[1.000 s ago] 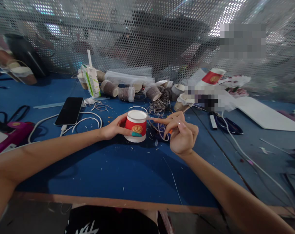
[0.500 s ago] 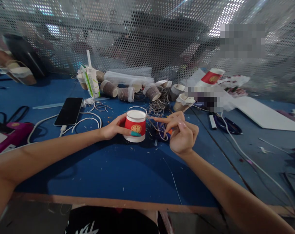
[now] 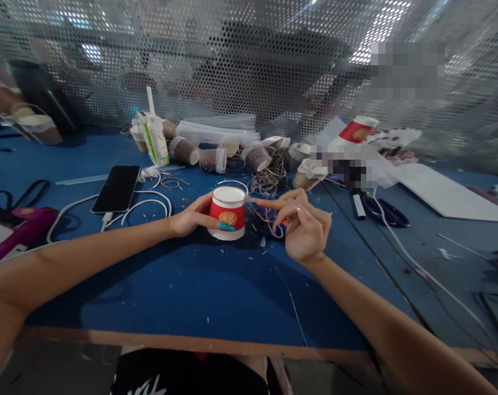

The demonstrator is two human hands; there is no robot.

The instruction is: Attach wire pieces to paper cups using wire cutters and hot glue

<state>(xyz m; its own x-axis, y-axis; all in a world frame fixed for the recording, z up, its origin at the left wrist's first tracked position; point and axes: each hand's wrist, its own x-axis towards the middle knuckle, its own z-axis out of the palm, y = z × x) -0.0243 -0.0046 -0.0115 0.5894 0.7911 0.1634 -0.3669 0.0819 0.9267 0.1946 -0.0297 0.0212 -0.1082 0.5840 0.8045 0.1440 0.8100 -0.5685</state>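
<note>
A white paper cup with a red band and a round gold emblem stands at the middle of the blue table. Its lower end looks wider than its top, and a thin pale loop curves behind the upper rim. My left hand is closed round it from the left, the thumb with a teal nail across the front; the other fingers are mostly hidden behind. On the right side, my right hand stretches its index finger to the cup's upper edge. The other fingers are bent and apart, with nothing visible in them.
Behind the cup lie several twine-wrapped cups, tangled twine and a drink carton. A phone on a white cable and a purple glue gun are left. Another red-banded cup is far right. A perforated screen rises behind.
My right hand's fingers have shifted slightly, with the index still at the cup's edge. The cup and my left hand have barely moved.
</note>
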